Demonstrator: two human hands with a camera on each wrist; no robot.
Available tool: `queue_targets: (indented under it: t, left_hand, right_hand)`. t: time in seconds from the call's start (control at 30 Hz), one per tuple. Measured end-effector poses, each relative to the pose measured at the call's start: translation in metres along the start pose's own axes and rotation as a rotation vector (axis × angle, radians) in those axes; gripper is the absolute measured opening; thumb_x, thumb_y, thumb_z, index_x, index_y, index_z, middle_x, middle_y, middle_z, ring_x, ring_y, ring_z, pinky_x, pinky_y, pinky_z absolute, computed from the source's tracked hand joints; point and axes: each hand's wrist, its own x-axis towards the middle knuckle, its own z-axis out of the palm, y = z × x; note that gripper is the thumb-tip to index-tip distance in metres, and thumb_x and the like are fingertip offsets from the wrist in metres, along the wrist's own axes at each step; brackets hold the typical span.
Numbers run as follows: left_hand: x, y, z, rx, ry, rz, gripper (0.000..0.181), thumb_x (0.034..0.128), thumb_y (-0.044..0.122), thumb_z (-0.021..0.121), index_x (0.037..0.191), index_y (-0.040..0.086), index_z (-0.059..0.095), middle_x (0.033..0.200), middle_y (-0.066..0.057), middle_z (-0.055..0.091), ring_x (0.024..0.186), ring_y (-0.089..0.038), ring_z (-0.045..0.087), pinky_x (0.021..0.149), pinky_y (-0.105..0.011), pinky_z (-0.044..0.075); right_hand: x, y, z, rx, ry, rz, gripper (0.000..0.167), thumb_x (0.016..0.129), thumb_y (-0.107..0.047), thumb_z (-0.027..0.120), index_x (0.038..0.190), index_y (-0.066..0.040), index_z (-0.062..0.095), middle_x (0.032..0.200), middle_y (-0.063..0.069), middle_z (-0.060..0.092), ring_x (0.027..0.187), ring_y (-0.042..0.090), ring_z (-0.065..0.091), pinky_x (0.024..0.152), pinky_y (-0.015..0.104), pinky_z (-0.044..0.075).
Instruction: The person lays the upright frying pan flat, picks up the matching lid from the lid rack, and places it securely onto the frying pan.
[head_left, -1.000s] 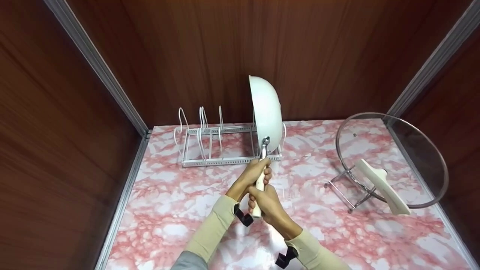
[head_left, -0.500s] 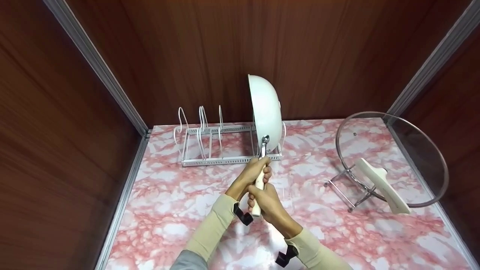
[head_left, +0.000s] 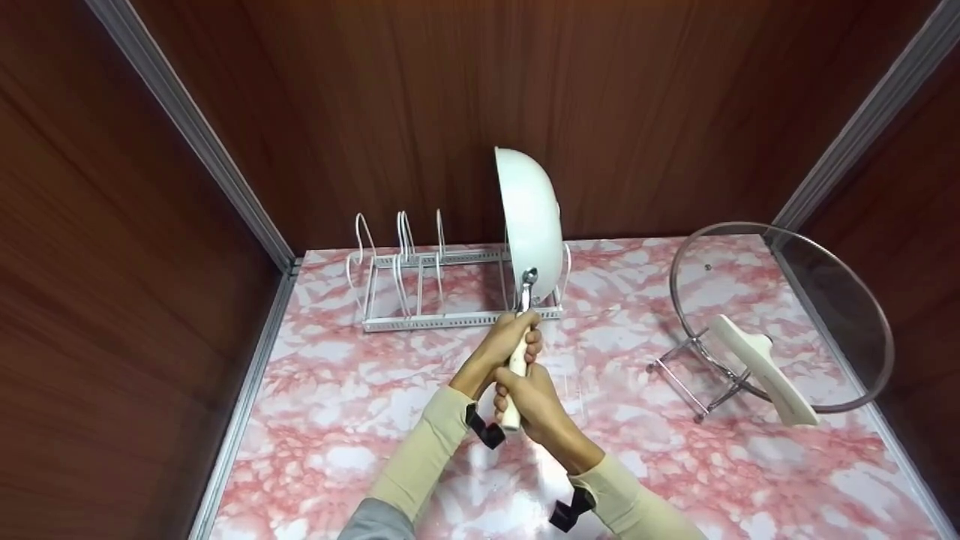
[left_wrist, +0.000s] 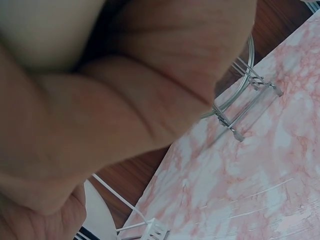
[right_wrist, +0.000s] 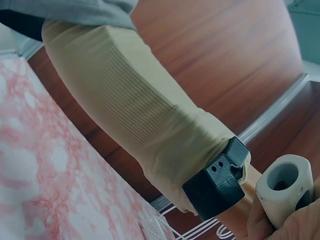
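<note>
A white wok-shaped pan (head_left: 534, 217) stands on its edge in the right part of the white wire rack (head_left: 450, 322), its rounded outside turned to the right. Its cream handle (head_left: 517, 364) points back toward me. My left hand (head_left: 510, 341) grips the handle near the metal joint, and just behind it my right hand (head_left: 534, 397) grips the lower end. In the left wrist view my left hand (left_wrist: 125, 95) fills much of the picture. The hollow handle end (right_wrist: 285, 182) pokes out of my right hand (right_wrist: 295, 225) in the right wrist view.
At the right a glass lid (head_left: 810, 300) with a cream handle leans on a small metal stand (head_left: 690, 382). Several wire dividers (head_left: 405, 262) rise from the rack's left part. Brown wood-grain panels (head_left: 420, 97) close in the back and both sides of the pink marbled tabletop (head_left: 337, 412).
Both hands keep their grip on the handle, and the pan stays upright in the rack. Only a very slight upward shift of the whole picture shows.
</note>
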Motion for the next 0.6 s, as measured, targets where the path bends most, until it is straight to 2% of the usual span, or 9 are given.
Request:
queue_targets:
  t: [0.2, 0.4, 0.6]
  left_hand:
    - [-0.003, 0.006, 0.001, -0.013, -0.006, -0.012, 0.027, 0.0990, 0.020, 0.052, 0.073, 0.017, 0.046, 0.056, 0.008, 0.044, 0.043, -0.004, 0.042, 0.040, -0.019, 0.038]
    - [-0.004, 0.014, 0.006, -0.034, -0.005, 0.027, 0.022, 0.0977, 0.017, 0.053, 0.077, 0.017, 0.046, 0.056, 0.008, 0.043, 0.043, -0.004, 0.043, 0.040, -0.017, 0.040]
    - [-0.005, 0.017, 0.008, -0.038, -0.009, 0.028, 0.020, 0.0980, 0.018, 0.054, 0.079, 0.017, 0.047, 0.057, 0.009, 0.043, 0.043, -0.003, 0.044, 0.040, -0.017, 0.040]
  right_hand:
    - [-0.002, -0.003, 0.002, 0.000, 0.003, -0.001, 0.012, 0.088, 0.000, 0.054, 0.094, -0.007, 0.045, 0.060, -0.003, 0.046, 0.046, 0.008, 0.045, 0.041, 0.024, 0.045]
    - [-0.005, -0.009, 0.003, -0.012, 0.000, -0.021, 0.015, 0.088, 0.000, 0.055, 0.098, -0.006, 0.045, 0.063, -0.002, 0.047, 0.046, 0.008, 0.046, 0.042, 0.024, 0.046]
    - [-0.006, -0.013, 0.004, -0.015, 0.003, -0.014, 0.011, 0.089, -0.001, 0.052, 0.095, -0.005, 0.045, 0.061, -0.002, 0.047, 0.046, 0.009, 0.046, 0.041, 0.024, 0.046]
